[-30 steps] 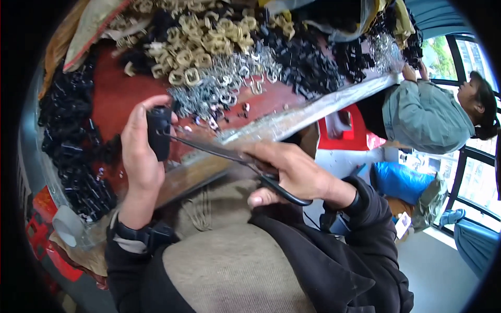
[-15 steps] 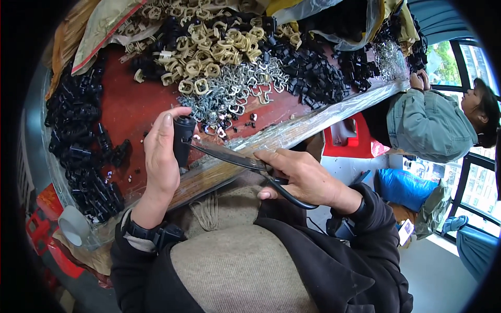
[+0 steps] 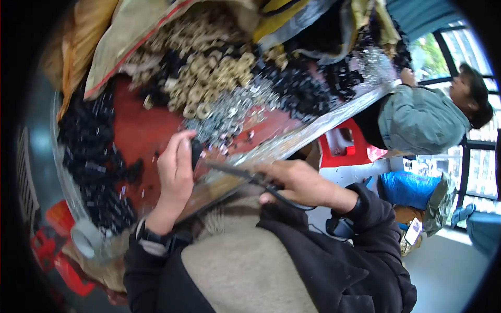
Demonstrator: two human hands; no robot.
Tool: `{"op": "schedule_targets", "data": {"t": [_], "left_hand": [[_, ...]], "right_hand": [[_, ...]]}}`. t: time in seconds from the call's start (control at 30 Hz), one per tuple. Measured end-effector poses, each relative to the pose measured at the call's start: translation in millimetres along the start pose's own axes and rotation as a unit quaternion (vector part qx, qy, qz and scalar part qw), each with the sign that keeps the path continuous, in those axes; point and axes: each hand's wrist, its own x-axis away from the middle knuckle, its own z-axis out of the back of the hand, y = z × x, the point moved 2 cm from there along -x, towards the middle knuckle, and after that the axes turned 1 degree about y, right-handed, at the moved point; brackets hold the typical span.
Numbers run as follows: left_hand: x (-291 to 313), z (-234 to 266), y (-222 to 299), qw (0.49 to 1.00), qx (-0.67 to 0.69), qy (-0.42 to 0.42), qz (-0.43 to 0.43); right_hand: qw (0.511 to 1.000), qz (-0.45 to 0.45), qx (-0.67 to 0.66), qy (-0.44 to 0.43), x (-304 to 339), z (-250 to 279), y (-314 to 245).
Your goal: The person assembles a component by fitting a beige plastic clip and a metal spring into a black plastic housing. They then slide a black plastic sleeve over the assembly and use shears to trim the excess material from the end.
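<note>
The small black part (image 3: 195, 151) sat pinched between the left hand's (image 3: 175, 172) fingers just above the red worktable (image 3: 138, 130), while the right hand (image 3: 297, 182) gripped long black-handled scissors (image 3: 235, 171), blades reaching toward it. A slip risked nicking the thumb or dropping the part among the silver rings (image 3: 229, 112).

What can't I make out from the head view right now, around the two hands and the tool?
- Small black part in the left hand: mostly covered by the fingers, shape unclear.
- Tool tip: the long dark tool in the right hand ends behind the left hand.
- Silvery pieces on the red table: too small and blurred to tell apart.
</note>
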Motion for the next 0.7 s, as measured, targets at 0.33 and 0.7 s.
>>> {"op": "schedule_targets", "data": {"t": [0.33,0.7], "left_hand": [[1.5,1.3,-3.4,1.0,-0.012,0.004,0.007],[4.6,2.2,-13.8,1.0,-0.004,-0.015,-0.004]], "right_hand": [[0.999,-0.038,-0.03,-0.024,-2.5,-0.7,0.6],[0.998,-0.034,-0.021,-0.046,-3.3,-2.9,-5.0]]}}
